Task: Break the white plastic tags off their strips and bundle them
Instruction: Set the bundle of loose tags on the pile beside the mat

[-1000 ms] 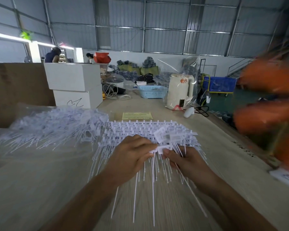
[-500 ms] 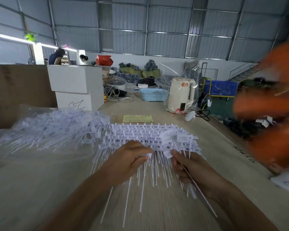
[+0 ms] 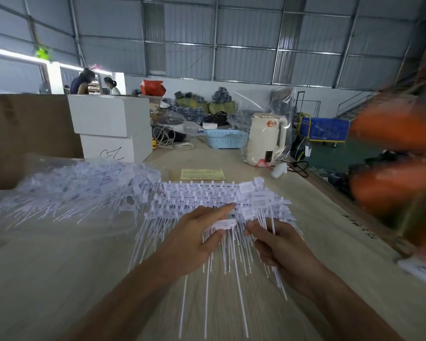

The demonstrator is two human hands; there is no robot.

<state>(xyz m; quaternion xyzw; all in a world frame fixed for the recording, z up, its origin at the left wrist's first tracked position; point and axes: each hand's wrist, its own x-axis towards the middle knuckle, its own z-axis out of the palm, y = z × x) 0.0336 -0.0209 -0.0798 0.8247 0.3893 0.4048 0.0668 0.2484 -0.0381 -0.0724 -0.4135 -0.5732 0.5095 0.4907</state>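
A stack of white plastic tag strips point(image 3: 207, 195) lies on the wooden table point(image 3: 59, 267) in front of me, heads in rows and thin tails pointing toward me. My left hand point(image 3: 197, 237) pinches one white tag point(image 3: 223, 224) between thumb and fingers, its index finger stretched out onto the strips. My right hand point(image 3: 278, 244) grips a bundle of loose tags point(image 3: 258, 212) by their tails, heads fanned upward.
A clear bag of loose tags point(image 3: 79, 188) lies at the left. Behind stand white boxes point(image 3: 108, 126), a yellow slip point(image 3: 203, 174), a blue basket point(image 3: 224, 138) and a bagged cream kettle point(image 3: 266, 141). Blurred orange shapes point(image 3: 401, 153) fill the right edge.
My left hand has taken hold of a fresh tag head at the strips. The right hand's bundle has risen slightly and sits closer to the strips.
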